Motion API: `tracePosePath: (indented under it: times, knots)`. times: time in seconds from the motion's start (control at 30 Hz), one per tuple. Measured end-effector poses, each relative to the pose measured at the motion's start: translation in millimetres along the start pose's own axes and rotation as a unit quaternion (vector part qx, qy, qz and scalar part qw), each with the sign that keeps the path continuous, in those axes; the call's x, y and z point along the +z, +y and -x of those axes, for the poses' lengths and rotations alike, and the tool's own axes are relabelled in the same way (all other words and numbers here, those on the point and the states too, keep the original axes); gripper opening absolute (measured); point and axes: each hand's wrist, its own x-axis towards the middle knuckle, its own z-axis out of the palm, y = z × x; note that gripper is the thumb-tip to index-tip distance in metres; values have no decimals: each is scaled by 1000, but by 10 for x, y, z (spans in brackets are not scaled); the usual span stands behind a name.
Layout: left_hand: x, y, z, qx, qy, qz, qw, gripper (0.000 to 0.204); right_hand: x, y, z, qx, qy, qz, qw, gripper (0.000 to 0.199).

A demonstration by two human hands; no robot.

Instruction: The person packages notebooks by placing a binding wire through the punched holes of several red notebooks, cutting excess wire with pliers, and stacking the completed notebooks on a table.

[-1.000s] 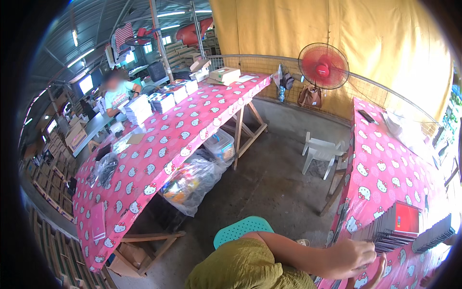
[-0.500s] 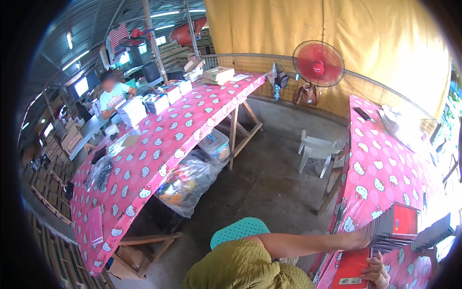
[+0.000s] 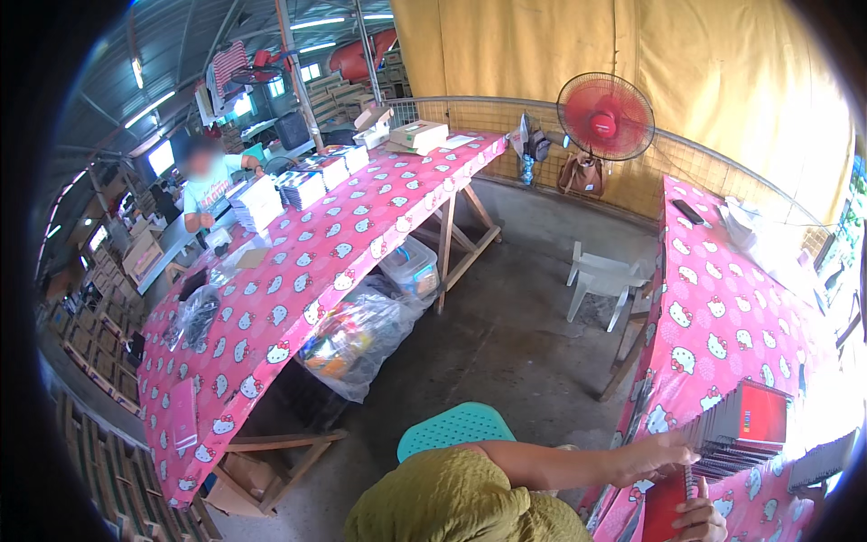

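A red spiral notebook (image 3: pixel 664 508) is in my hands at the lower right, tilted, with its wire binding upward. My right hand (image 3: pixel 701 518) grips it along the side with fingers bent over the cover. My left hand (image 3: pixel 664 454) reaches across from the left, its fingers closed at the top of the binding; the fingertips are partly hidden. Just beyond lies a fanned stack of red spiral notebooks (image 3: pixel 763 415) with dark wire bindings, on the pink table (image 3: pixel 713 312). Another dark-bound stack (image 3: pixel 822 462) stands further right, washed out by glare.
A teal stool (image 3: pixel 454 430) is beside me, and a white plastic chair (image 3: pixel 607 280) stands on the floor ahead. On the left, a long pink table (image 3: pixel 298 271) bears book stacks (image 3: pixel 257 203); a person (image 3: pixel 209 185) works behind it. A red fan (image 3: pixel 603 117) hangs ahead.
The view has shifted slightly. My left hand has moved down onto the top of the notebook's binding, and the notebook has tilted, showing less of its cover. The person across has raised an arm.
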Motion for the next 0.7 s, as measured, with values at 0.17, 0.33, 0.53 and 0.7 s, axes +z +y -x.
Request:
tracePosePath:
  times: [0.17,0.33,0.53,0.7]
  knots:
    - [-112,-132,-100,-33,-19,-24,999,17,108,7,-36,20,24,21,999,22]
    - [-137,-187,29,-88,-66,27,994,13,164,21,-72,37,68,53,996,24]
    - [6,-272,93,-111,-106,37,987,11,210,16,-92,58,184,135,972,27]
    - [54,351,1,312,0,-317,896,28,-48,87,-127,70,373,203,903,29]
